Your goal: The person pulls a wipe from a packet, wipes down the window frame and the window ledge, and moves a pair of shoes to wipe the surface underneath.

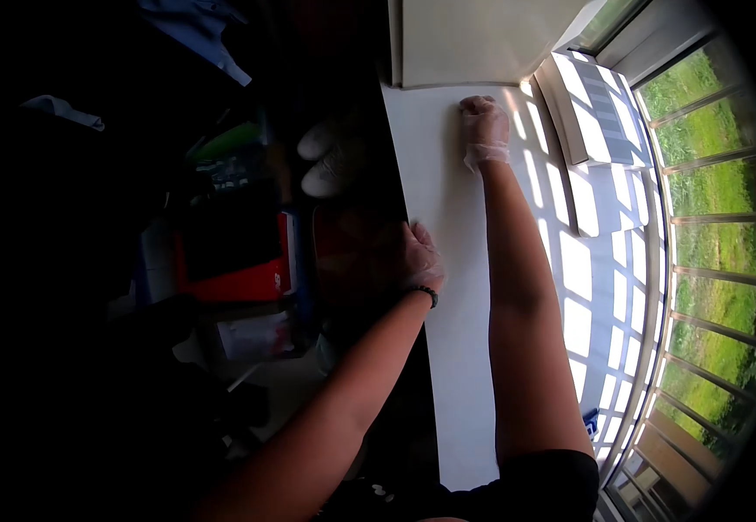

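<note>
No word could be read. A red box (278, 283) had a small white mark on it, and a blue thing (591, 424) by the window (708, 217) had one too — both too small to make out. The left side was very dark, so most things there were hidden, though two white shoes (330, 161) showed a bit. The white table (460, 348) ran under the right arm, and its top end met a pale box (473, 39). Both hands had thin, clear gloves. The right hand (486, 126) was curled up like a fist on the table, near the pale box — what was inside it, if anything, could not be seen. The left hand (423, 257) was at the table's dark edge; its fingers were too dim to tell if they gripped.
</note>
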### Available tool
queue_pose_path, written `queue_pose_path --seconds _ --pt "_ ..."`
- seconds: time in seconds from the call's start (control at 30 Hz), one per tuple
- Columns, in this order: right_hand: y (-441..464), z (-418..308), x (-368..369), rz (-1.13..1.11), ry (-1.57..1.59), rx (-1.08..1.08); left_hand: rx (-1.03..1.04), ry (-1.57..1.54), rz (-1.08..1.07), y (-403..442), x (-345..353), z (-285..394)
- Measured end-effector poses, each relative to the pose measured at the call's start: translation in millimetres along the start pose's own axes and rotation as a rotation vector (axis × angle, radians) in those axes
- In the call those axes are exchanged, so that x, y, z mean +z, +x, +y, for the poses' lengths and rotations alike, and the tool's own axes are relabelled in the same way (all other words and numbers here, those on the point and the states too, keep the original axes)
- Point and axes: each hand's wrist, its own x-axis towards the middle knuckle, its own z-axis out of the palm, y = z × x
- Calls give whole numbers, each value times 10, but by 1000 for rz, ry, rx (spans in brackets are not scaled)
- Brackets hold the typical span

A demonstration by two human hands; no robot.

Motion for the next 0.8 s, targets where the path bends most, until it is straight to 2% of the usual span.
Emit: queue_pose_path --seconds 0.03,0.07,0.1,0.13,0.2,0.27,0.3,0.33,0.37,0.43,0.47,0.5,0.53,0.57,0.63,0.77,0.8 --pt "-22 -141 86 -97 -42 -108 -23 46 -32 -35 -85 123" --pt "7 -189 214 -266 338 153 -50 94 -68 -53 -140 167" --pt "-51 -201 256 -243 -41 -205 -25 98 -134 -40 -167 146" --pt "-63 -209 261 -327 38 -168 -39 106 -154 -30 -146 95" --pt "-252 -256 83 -415 -11 -393 -13 -76 -101 -7 -36 -2" --pt "-573 -361 -202 -527 -35 -508 -55 -178 -147 27 27 -47" --pt "-750 -418 -332 -547 45 -483 -86 -274 -169 35 16 -75" --pt "-965 -480 -533 -545 -17 -510 -84 -278 -178 47 -30 -104" --pt "-1193 -537 -696 -567 7 -421 -57 -263 -153 54 -100 -153" --pt "-1638 -446 -932 -542 -32 -412 17 -246 -95 139 -193 -255" --pt "-1908 -544 -1124 -543 -1 -343 2 -622 -32 289 10 -663" --pt "-2182 -625 -1306 -538 -1 -303 -83 -590 -86 105 -376 -629" --pt "-2452 -769 -1505 -563 -16 -235 -139 -723 -199 -82 -605 -787" --pt "-2762 -778 -1665 -566 65 -166 -259 -695 -232 -227 -860 -896" --pt "-3446 -853 -2004 -568 -4 -191 -310 -547 -268 -523 -1257 -1481" --pt "-4854 -1076 -2716 -570 -12 -3 -562 -313 -364 -1313 -2059 -2526" --pt "-5180 -1258 -2850 -420 311 599 -573 -259 -395 -1580 -2235 -2537"
